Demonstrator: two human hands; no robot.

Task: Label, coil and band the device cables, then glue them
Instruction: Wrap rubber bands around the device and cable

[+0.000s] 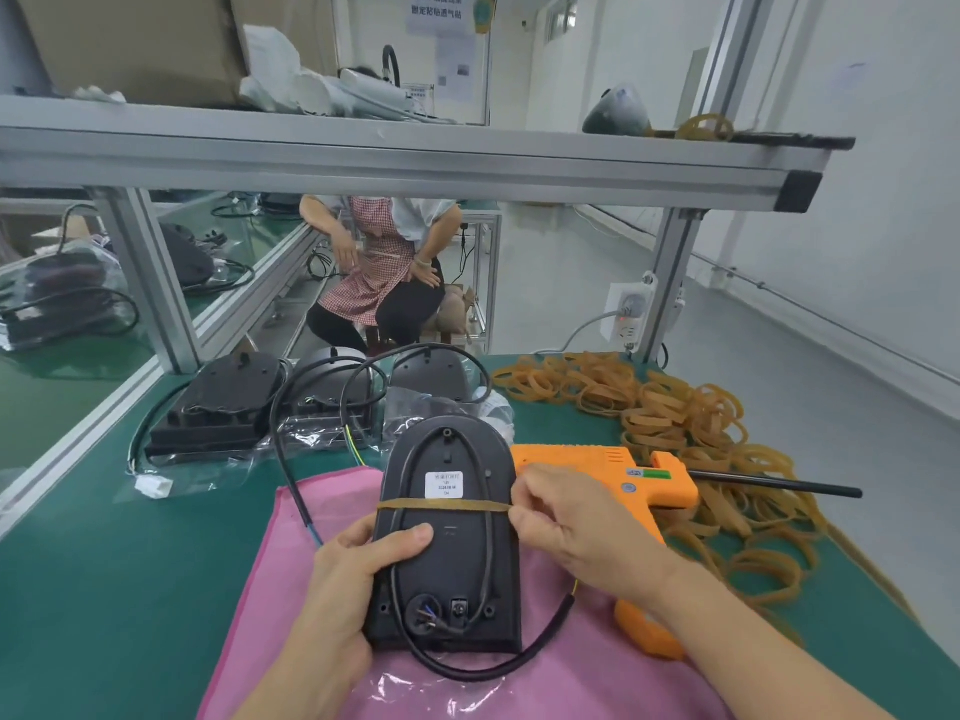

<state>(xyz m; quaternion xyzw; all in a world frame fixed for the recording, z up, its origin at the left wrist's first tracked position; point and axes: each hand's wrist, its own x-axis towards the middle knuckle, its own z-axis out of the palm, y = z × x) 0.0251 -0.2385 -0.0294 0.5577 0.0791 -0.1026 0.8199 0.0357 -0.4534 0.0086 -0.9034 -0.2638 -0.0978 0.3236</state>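
Device: a dark, arch-topped housing (448,532) lay back-side up on a pink cloth (332,517) at the near centre of the worktop (104,563).
Label: a white sticker (444,484) sat on the upper back of the housing, so labelling looked done.
Cable: a black lead (488,543) ran in a long loop over the back of the housing; a further length curved out below its near edge and off to the far left.
Band: one tan rubber band (441,506) was stretched across the housing just below the sticker, over the looped lead.
Left hand: the left hand (358,569) gripped the housing's left edge, thumb pressed flat on its back.
Right hand: the right hand (566,532) pinched the band at the housing's right edge, fingers curled on it.
Step in hand: banding, judged from the band already seated across the coil.
Next move: likely to release the band squarely so it traps both runs of the lead, then tuck the loose length before gluing.
Glue gun: an orange glue gun (613,475) lay just right of the housing, partly under the right hand, within easy reach.
Band stock: a heap of rubber bands (691,413) lay spread over the far right of the worktop.
Other units: bagged housings (223,402) stood at the far left.
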